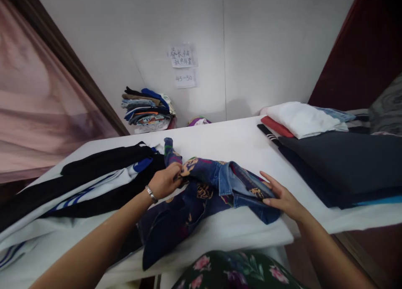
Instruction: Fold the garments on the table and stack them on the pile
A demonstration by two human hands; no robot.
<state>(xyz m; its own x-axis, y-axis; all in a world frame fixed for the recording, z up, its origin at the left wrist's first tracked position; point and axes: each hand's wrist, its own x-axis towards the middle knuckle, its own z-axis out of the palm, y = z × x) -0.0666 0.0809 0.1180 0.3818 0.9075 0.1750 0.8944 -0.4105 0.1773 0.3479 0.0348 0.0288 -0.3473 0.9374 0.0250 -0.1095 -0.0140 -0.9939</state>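
Observation:
A dark blue denim jacket (213, 184) with tan, red and green print lies rumpled on the white-covered table (207, 140), and one part hangs over the front edge. My left hand (166, 181) is closed around a bunched part of it, near a sleeve that points away from me. At the jacket's right end, my right hand (284, 197) has its thumb and index finger spread, touching the cloth. The other fingers of that hand are partly hidden. A lighter blue denim section with stitched edges shows between the hands.
Black and white striped clothes (103, 184) lie along the left. At right are dark folded garments (345, 167), with a white one (304, 117) and a red one (276, 126) behind. A folded clothing stack (147, 109) stands beyond the table, below paper notes (184, 65) on the wall.

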